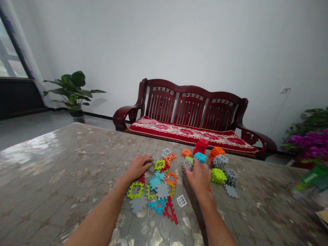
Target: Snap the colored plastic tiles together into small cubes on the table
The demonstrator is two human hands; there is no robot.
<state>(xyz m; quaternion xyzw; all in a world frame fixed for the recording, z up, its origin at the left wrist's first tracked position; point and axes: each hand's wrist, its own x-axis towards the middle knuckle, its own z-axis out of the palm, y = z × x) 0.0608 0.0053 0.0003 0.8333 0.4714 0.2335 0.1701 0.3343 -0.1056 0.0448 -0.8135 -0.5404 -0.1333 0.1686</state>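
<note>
Interlocking plastic tiles with notched edges lie loose in the middle of the table. Among them are a grey square tile (pixel 162 191), a green frame tile (pixel 135 190), an orange frame tile (pixel 171 178) and a red triangular frame tile (pixel 170 211). At the pile's left edge, my left hand (pixel 139 166) rests open, its fingers reaching over grey tiles. My right hand (pixel 201 177) is among the stacked tiles, thumb and forefinger apart. Its thumb is by a grey stack (pixel 187 165), and its forefinger by a blue stack (pixel 200 157). Its other fingers are partly hidden.
Red (pixel 201 146), orange (pixel 217 152), grey (pixel 231 176) and lime green stacks (pixel 218 176) stand around my right hand. A small white lattice piece (pixel 181 201) lies nearer me. Beyond the patterned table (pixel 84 164) is a wooden bench (pixel 191 109). Purple flowers (pixel 310 141) are at the right.
</note>
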